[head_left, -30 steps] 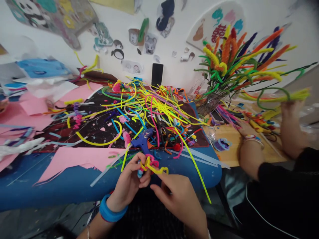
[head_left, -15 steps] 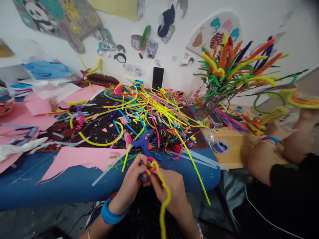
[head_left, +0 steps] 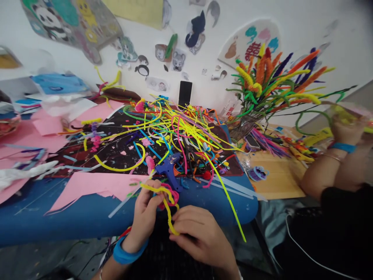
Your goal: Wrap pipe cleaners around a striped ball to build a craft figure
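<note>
Your right hand (head_left: 204, 233) has moved away from your left hand (head_left: 147, 212) since the earlier head view, and the yellow pipe cleaner (head_left: 169, 219), which hung loose past your right wrist, now bends between the two hands. The co-worker's hand (head_left: 345, 130) has come up beside the vase (head_left: 243, 126).

From the head camera, you have your left thumb and fingers closed in a pinch on the pink loops (head_left: 175, 195), with one end of the yellow strand lying across the top and poking out past the fingers. That grip probably keeps the small piece steady while the strand is handled. Your right fingers are nearly shut, their tips on the lower bend of the yellow strand; holding it down there seems to give you control of its curve. How tightly either hand squeezes, you can't tell. The piece sits above your lap, just in front of the blue table edge (head_left: 75, 221), likely because the tabletop offers little working room.

Just beyond your left hand lies the blue glue gun (head_left: 169, 170), perhaps left there for easy reach. Clear glue sticks (head_left: 236, 187) lie to its right, pink paper (head_left: 87, 188) to its left, and the heap of yellow stems (head_left: 186, 126) behind. The phone (head_left: 184, 93) stands against the wall, perhaps so its screen faces you
</note>
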Available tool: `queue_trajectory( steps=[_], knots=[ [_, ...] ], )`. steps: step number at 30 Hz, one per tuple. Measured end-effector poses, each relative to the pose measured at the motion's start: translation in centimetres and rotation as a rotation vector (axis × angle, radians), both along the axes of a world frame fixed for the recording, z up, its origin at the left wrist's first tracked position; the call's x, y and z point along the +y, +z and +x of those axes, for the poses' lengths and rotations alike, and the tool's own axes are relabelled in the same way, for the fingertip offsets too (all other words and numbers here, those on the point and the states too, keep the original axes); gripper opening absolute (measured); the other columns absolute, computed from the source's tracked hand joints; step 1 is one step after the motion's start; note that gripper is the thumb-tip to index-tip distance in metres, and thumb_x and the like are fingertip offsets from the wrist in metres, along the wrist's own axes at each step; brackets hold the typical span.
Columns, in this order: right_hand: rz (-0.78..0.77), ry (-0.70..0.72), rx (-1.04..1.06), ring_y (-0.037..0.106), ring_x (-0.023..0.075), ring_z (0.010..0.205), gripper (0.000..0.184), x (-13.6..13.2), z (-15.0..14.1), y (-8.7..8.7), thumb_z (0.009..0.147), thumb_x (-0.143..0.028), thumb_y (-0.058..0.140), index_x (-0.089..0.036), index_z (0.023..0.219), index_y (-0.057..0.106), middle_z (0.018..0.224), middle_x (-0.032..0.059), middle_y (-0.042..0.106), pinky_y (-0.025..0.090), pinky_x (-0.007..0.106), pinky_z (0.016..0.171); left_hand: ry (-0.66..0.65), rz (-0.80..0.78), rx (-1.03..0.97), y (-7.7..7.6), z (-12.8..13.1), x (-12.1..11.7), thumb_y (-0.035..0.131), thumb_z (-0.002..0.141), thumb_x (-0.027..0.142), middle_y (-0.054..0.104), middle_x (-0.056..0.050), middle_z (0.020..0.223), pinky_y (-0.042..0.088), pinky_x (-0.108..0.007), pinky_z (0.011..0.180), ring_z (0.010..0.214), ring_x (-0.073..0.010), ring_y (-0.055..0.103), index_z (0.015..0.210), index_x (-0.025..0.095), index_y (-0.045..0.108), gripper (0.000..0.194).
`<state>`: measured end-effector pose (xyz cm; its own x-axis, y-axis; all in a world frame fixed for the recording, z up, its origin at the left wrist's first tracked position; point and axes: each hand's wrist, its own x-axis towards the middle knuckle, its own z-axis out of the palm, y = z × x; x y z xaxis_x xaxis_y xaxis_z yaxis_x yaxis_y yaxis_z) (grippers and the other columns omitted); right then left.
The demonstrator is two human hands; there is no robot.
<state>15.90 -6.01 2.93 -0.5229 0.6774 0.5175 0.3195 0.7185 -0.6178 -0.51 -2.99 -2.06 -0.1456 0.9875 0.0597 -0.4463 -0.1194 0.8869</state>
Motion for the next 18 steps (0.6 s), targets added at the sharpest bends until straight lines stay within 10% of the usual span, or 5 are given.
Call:
queue_trajectory(
  steps=[5,11,18],
  knots=[
    [-0.435,-0.044,-0.005,0.065,0.0098,0.055,0.022,-0.2,0.1,-0.1,0.101,-0.028,0.053,-0.020,0.101,0.073,0.061,-0.0029,0.071,0.048,0.021,0.063,0.064,0.043,-0.046,1.0,-0.3,0.3,0.068,0.077,0.017,0.060,0.004,0.073,0.045,-0.018,0.057,0.067,-0.0124,0.054,0.073,0.022,0.055,0.014],
    [-0.334,0.231,-0.165,0.071,0.0139,0.075,0.040,0.1,1.2,0.6,0.103,-0.046,0.045,-0.018,0.111,0.072,0.079,0.0017,0.076,0.041,0.035,0.108,0.062,0.075,-0.017,0.9,-0.9,0.5,0.067,0.078,0.017,0.065,0.001,0.084,0.050,-0.022,0.067,0.075,-0.0139,0.061,0.079,0.022,0.061,0.007],
    [-0.247,0.144,-0.208,0.069,0.0130,0.062,0.040,-1.8,2.8,2.1,0.105,-0.045,0.038,-0.024,0.118,0.069,0.073,-0.0007,0.076,0.049,0.022,0.059,0.006,0.203,0.171,0.3,-1.5,0.2,0.061,0.086,0.008,0.069,-0.001,0.093,0.050,-0.024,0.078,0.088,-0.0166,0.063,0.102,0.024,0.068,0.024]
  ],
)
